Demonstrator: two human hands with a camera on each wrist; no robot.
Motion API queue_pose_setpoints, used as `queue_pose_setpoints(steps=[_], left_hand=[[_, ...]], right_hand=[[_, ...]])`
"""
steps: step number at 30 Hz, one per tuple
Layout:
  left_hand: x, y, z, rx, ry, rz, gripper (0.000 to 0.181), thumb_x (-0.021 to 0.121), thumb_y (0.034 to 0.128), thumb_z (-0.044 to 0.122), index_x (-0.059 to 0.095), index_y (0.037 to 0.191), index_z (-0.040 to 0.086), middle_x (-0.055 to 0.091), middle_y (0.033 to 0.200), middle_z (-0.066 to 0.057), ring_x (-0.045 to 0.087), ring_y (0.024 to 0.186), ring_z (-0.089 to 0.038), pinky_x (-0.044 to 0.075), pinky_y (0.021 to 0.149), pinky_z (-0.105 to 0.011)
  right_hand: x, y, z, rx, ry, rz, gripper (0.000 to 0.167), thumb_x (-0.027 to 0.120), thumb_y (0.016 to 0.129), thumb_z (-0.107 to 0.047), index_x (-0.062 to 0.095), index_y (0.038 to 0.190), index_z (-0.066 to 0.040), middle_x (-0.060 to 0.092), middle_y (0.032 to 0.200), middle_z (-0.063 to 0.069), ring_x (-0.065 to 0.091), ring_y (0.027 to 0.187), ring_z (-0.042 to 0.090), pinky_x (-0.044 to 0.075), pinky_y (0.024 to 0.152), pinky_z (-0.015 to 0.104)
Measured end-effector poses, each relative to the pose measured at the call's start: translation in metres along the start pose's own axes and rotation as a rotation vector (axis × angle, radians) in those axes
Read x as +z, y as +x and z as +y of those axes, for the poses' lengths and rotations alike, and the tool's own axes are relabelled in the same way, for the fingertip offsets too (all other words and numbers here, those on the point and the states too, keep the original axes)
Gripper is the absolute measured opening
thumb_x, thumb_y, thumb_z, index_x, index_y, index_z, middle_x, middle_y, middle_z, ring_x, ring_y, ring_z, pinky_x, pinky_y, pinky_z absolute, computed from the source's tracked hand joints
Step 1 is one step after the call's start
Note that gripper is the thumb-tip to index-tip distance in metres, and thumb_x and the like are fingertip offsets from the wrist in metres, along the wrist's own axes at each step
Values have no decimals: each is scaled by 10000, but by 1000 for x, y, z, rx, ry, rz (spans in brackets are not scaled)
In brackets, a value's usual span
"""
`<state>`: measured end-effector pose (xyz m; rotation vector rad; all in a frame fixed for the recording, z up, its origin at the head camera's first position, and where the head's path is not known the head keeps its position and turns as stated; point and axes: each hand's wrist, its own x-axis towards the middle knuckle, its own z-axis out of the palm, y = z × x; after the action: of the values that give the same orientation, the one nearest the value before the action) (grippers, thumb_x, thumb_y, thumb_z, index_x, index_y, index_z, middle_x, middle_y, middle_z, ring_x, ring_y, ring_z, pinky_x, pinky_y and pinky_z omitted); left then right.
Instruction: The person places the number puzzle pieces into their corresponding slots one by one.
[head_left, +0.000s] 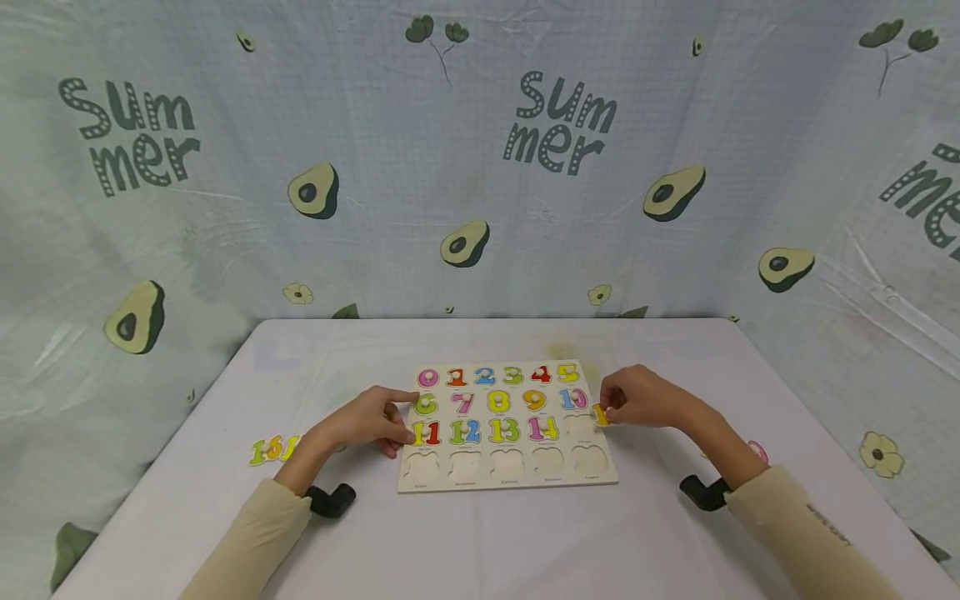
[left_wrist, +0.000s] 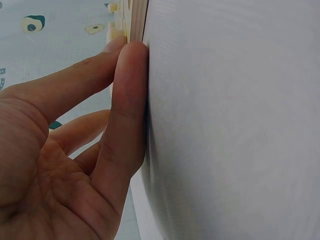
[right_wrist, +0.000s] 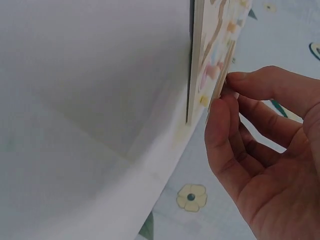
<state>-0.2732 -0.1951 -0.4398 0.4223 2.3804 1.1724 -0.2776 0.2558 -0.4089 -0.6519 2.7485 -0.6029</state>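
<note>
A wooden number puzzle board (head_left: 480, 482) lies flat on the white table, with coloured knobbed numbers 0 to 14 sitting in its upper rows. Along its left edge rests my left hand (head_left: 371, 419). The left wrist view shows that hand's thumb (left_wrist: 131, 80) against the board's side, another fingertip close by. Past the board's right edge, my right hand (head_left: 637, 398) pinches a yellow number piece (head_left: 601, 415), mostly covered by the fingers. In the right wrist view this thin wooden piece (right_wrist: 225, 75) appears edge-on, raised off the board and tilted.
More number pieces, including a green and yellow 16 (head_left: 266, 450), lie left of the board, partly behind the left forearm. A pink piece (head_left: 758, 451) shows behind the right forearm. Shallow recesses (head_left: 507, 463) line the board's front row. A patterned curtain (head_left: 390, 125) encloses the table.
</note>
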Motion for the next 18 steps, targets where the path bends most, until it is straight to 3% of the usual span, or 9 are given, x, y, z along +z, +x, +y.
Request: queue_pose_setpoints(steps=[18], left_hand=[[0,-1,1,-5,-7,-1,778,814,873,92,428,1535,-41,632,772,-77,646,579,-132,593,605,-293]], right_hand=[[20,11,-14,-37,16,-51,100,737,861,-47,685,822,-123,612,758,-36,541,734,122,479,661,242]])
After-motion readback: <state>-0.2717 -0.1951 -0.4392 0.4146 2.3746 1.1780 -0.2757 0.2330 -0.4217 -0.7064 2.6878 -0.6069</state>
